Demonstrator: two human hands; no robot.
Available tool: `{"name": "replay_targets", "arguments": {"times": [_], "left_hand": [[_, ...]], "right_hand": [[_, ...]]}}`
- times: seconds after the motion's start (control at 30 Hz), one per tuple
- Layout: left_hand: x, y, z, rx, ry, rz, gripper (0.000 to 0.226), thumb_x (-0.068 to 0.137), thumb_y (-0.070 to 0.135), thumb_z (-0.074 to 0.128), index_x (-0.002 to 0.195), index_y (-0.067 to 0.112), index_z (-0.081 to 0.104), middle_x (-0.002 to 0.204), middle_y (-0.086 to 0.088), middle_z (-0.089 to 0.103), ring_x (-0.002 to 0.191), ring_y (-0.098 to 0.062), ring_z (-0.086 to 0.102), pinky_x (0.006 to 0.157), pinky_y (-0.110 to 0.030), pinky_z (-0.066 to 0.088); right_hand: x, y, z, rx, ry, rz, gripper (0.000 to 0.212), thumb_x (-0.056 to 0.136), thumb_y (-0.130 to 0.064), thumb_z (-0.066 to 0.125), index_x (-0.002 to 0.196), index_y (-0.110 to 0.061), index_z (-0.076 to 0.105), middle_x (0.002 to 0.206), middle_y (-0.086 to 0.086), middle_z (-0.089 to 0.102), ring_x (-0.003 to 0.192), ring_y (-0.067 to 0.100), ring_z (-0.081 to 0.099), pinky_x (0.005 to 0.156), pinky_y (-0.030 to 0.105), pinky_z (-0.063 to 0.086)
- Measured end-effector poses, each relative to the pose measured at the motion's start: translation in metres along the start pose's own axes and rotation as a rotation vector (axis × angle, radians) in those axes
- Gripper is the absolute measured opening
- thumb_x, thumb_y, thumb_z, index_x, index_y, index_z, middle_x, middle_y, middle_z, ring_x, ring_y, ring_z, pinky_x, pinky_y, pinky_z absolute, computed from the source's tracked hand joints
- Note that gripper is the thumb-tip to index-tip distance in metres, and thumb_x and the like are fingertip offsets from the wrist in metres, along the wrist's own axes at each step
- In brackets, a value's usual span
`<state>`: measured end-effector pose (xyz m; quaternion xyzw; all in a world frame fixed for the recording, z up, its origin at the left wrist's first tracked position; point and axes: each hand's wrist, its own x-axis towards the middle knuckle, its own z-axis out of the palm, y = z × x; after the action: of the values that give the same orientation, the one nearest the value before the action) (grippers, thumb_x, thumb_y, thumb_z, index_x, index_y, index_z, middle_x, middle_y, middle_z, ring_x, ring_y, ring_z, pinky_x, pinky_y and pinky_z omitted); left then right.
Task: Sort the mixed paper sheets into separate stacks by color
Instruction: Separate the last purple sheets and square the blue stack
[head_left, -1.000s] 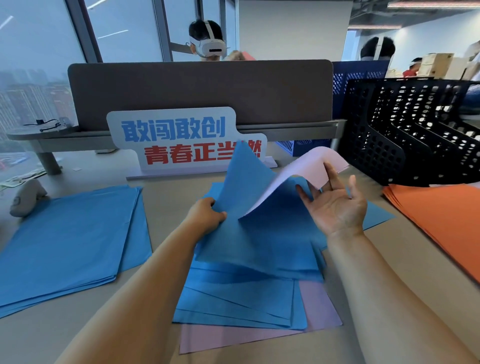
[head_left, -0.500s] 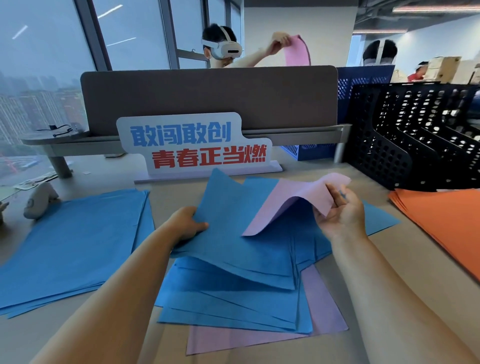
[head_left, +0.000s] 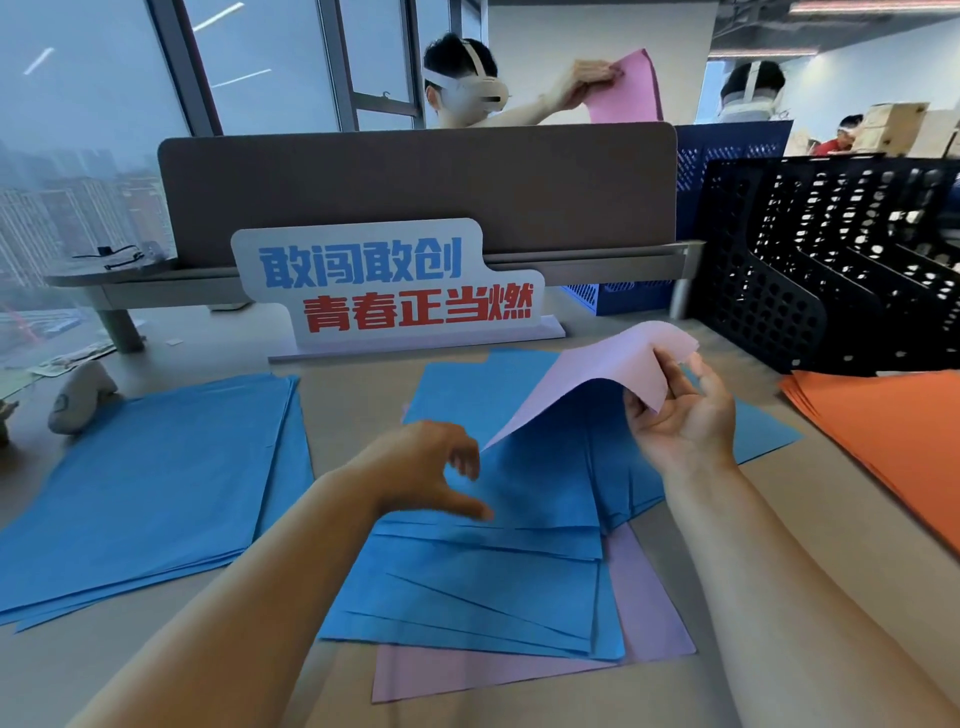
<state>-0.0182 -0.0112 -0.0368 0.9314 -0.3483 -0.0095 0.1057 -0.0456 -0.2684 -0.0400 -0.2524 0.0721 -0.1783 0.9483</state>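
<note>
A mixed pile (head_left: 493, 587) of blue sheets with a pale purple sheet (head_left: 644, 618) under them lies in front of me on the desk. My right hand (head_left: 680, 421) pinches the corner of a lifted pale purple sheet (head_left: 587, 379), which curls up above the pile. My left hand (head_left: 421, 467) hovers just over the blue sheets with fingers apart, holding nothing. A sorted blue stack (head_left: 145, 483) lies at the left. An orange stack (head_left: 893, 441) lies at the right.
A printed sign (head_left: 389, 286) stands behind the pile against a grey divider (head_left: 415, 192). Black file racks (head_left: 831, 260) stand at the back right. A small white object (head_left: 80, 395) sits at the far left. A person beyond the divider holds up a pink sheet (head_left: 623, 88).
My left hand has let go of the raised blue sheets, which dropped flat onto the pile. My right hand closed on the purple sheet's corner and lifted it clear of the blue ones.
</note>
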Motion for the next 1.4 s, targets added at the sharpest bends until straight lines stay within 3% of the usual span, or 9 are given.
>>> {"name": "replay_targets", "arguments": {"times": [0.33,0.53,0.63,0.73,0.87,0.97,1.1,1.27,1.4], "left_hand": [[-0.019,0.003,0.013,0.346,-0.012,0.108,0.060,0.083,0.064,0.046,0.133,0.031,0.046,0.126,0.011,0.052,0.111,-0.016,0.055,0.086,-0.030,0.048],[-0.023,-0.009,0.034,0.473,0.293,0.319,0.044,0.079,0.032,0.048,0.122,0.027,0.057,0.076,0.006,0.068,0.048,-0.018,0.061,0.035,-0.020,0.041],[-0.022,-0.010,0.039,0.501,0.321,0.315,0.102,0.054,0.000,0.069,0.141,0.029,0.025,0.083,0.001,0.066,0.040,-0.020,0.055,0.031,-0.022,0.038],[-0.019,-0.013,0.040,0.506,0.387,0.364,0.106,0.046,-0.005,0.074,0.136,0.033,0.034,0.103,-0.003,0.067,0.051,-0.017,0.061,0.036,-0.021,0.043],[-0.017,-0.018,0.038,0.420,0.373,0.384,0.032,0.079,0.030,0.047,0.104,0.029,0.067,0.102,0.004,0.068,0.065,-0.013,0.068,0.045,-0.018,0.048],[-0.017,-0.015,0.034,0.282,0.243,0.203,0.060,0.082,0.060,0.029,0.122,0.027,0.060,0.114,0.007,0.064,0.099,-0.011,0.063,0.077,-0.021,0.049],[-0.018,-0.015,0.036,0.162,0.279,0.064,0.043,0.094,0.034,0.051,0.135,0.024,0.047,0.124,0.001,0.059,0.110,-0.024,0.057,0.089,-0.031,0.046],[-0.023,-0.024,0.030,0.174,0.642,0.063,0.030,0.082,0.020,0.048,0.110,0.028,0.051,0.098,0.000,0.070,0.055,-0.027,0.065,0.037,-0.026,0.047],[-0.033,-0.024,0.006,0.268,0.863,0.072,0.031,0.081,0.014,0.044,0.108,0.027,0.054,0.101,0.002,0.072,0.062,-0.023,0.068,0.043,-0.024,0.048]], "right_hand": [[-0.008,0.014,0.007,-0.047,-0.349,0.130,0.090,0.049,-0.049,0.081,0.127,-0.012,0.055,0.110,0.008,0.069,0.098,0.023,0.069,0.079,0.037,0.056],[-0.010,0.014,0.005,0.077,-0.446,0.129,0.062,0.054,-0.047,0.076,0.103,-0.009,0.071,0.108,0.011,0.070,0.099,0.026,0.068,0.087,0.045,0.053],[-0.009,0.014,0.005,0.122,-0.432,0.118,0.058,0.051,-0.042,0.081,0.096,-0.006,0.073,0.108,0.010,0.071,0.103,0.024,0.067,0.085,0.041,0.054],[-0.009,0.011,0.005,0.140,-0.352,0.100,0.051,0.068,-0.044,0.069,0.100,-0.004,0.071,0.118,0.009,0.066,0.105,0.022,0.067,0.082,0.039,0.056],[-0.006,0.008,0.005,0.152,-0.307,0.094,0.105,0.036,-0.039,0.091,0.128,-0.005,0.054,0.117,0.010,0.066,0.107,0.024,0.065,0.086,0.040,0.054],[-0.002,0.009,0.000,0.142,-0.205,0.070,0.121,0.022,-0.038,0.092,0.131,-0.005,0.051,0.110,0.012,0.069,0.101,0.025,0.068,0.083,0.040,0.055],[-0.006,0.008,0.000,0.138,-0.133,0.030,0.088,0.035,-0.039,0.086,0.113,-0.006,0.060,0.094,0.012,0.073,0.086,0.023,0.072,0.078,0.035,0.058],[-0.007,0.007,0.003,-0.142,-0.079,0.031,0.026,0.094,-0.035,0.048,0.091,-0.015,0.064,0.066,-0.002,0.071,0.056,0.007,0.067,0.047,0.017,0.052],[0.000,0.025,-0.001,-0.555,0.032,0.145,0.016,0.088,-0.013,0.062,0.104,-0.010,0.063,0.096,0.008,0.069,0.078,0.018,0.066,0.066,0.027,0.057]]}}
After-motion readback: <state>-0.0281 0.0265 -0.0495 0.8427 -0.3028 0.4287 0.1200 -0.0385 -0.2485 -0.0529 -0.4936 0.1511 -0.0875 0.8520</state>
